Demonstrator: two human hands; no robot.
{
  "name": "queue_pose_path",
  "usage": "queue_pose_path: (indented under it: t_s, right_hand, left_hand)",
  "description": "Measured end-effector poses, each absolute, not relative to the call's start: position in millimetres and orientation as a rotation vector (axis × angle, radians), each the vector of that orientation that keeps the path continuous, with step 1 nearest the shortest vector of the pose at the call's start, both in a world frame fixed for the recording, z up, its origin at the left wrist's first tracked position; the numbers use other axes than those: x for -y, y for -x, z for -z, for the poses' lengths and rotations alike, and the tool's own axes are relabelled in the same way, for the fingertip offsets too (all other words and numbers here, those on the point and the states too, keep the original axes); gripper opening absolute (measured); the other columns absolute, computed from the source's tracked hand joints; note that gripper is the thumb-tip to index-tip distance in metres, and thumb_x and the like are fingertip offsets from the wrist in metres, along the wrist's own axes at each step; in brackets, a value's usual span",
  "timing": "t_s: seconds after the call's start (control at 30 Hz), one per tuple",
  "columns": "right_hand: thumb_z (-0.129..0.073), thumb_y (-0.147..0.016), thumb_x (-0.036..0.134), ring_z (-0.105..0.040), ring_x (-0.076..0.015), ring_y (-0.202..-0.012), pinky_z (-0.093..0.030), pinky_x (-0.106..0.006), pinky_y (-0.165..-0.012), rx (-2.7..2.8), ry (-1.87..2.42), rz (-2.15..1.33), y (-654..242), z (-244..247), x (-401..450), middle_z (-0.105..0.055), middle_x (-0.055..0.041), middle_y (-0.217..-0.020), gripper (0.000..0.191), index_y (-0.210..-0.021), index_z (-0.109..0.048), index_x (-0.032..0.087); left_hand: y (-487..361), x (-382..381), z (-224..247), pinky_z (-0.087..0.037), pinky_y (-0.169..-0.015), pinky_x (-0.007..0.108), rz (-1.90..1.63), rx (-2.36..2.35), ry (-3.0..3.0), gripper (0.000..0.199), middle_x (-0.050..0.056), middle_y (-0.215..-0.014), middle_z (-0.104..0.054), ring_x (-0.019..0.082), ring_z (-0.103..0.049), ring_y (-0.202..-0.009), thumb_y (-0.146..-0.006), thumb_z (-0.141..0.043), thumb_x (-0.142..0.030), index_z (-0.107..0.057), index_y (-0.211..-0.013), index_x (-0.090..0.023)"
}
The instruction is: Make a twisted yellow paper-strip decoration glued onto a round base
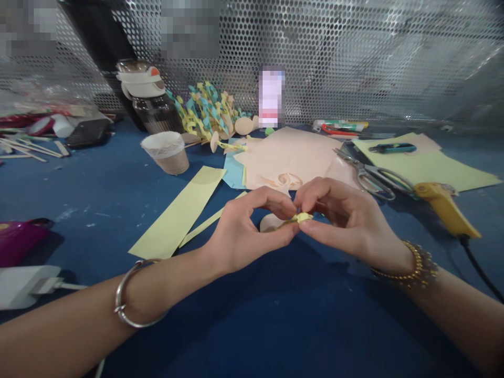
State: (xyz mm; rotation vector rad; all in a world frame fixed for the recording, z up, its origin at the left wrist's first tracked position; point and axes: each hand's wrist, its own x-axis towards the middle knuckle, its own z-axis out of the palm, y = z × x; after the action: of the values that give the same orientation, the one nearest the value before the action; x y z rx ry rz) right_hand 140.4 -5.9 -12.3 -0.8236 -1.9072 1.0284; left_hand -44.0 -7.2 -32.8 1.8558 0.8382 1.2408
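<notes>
Between both sets of fingertips is a small yellow folded paper piece [303,217]. My left hand [246,231] pinches its left side, thumb below and index finger above. On the other side, my right hand [346,220] has its thumb and fingers closed on the same piece. A round beige paper disc [271,222] shows through the gap of my left hand; whether it joins the yellow piece I cannot tell. A narrow yellow paper strip [208,223] and a wider yellow strip [183,210] lie left of my left hand.
Pink paper sheets [295,149], scissors [374,176], a cutter knife [391,148] and a yellow glue gun [449,207] lie beyond and right. A paper cup [167,152], a bottle [151,100] and paper-wrapped stems [208,113] stand at the back left. A white charger [27,286] lies near left.
</notes>
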Motion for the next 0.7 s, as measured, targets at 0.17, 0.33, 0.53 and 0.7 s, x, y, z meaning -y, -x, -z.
queue_pose_path:
  t_s: [0.17, 0.33, 0.53, 0.7]
  right_hand:
    - [-0.064, -0.078, 0.017, -0.054, -0.0166, -0.082, -0.046, -0.032, -0.072, 1.897, 0.814, -1.043, -140.2, 12.4, 5.8, -0.055, -0.0025, -0.086, 0.012, -0.083, -0.054, 0.02]
    - [-0.064, -0.078, 0.017, -0.054, -0.017, -0.082, -0.046, -0.033, -0.071, 1.883, 0.825, -1.055, -139.8, 13.0, 7.0, -0.054, -0.0029, -0.086, 0.013, -0.085, -0.054, 0.019]
    - [-0.064, -0.078, 0.016, -0.054, -0.0166, -0.082, -0.045, -0.033, -0.071, 1.888, 0.817, -1.059, -139.3, 12.6, 6.5, -0.055, -0.0028, -0.086, 0.012, -0.084, -0.053, 0.019]
    - [-0.063, -0.079, 0.017, -0.054, -0.0164, -0.081, -0.045, -0.033, -0.071, 1.891, 0.82, -1.053, -139.7, 12.4, 6.4, -0.055, -0.0028, -0.086, 0.011, -0.084, -0.054, 0.019]
  left_hand:
    - [43.6, 6.7, 32.7, -0.051, -0.073, 0.024, -1.247, -0.832, -1.862, 0.015, 0.001, -0.08, -0.065, 0.012, -0.062, -0.076, -0.071, -0.07, -0.014, -0.062, -0.082, -0.016]
    - [43.5, 7.1, 32.4, -0.051, -0.072, 0.023, -1.254, -0.835, -1.862, 0.015, 0.001, -0.08, -0.065, 0.012, -0.062, -0.076, -0.07, -0.07, -0.014, -0.062, -0.082, -0.015]
    - [43.2, 6.2, 32.5, -0.051, -0.072, 0.023, -1.259, -0.837, -1.861, 0.015, 0.0, -0.08, -0.065, 0.012, -0.062, -0.076, -0.07, -0.071, -0.015, -0.062, -0.082, -0.015]
    - [43.5, 7.1, 31.9, -0.051, -0.072, 0.023, -1.247, -0.84, -1.862, 0.015, 0.001, -0.081, -0.065, 0.011, -0.062, -0.076, -0.07, -0.071, -0.014, -0.062, -0.082, -0.015]
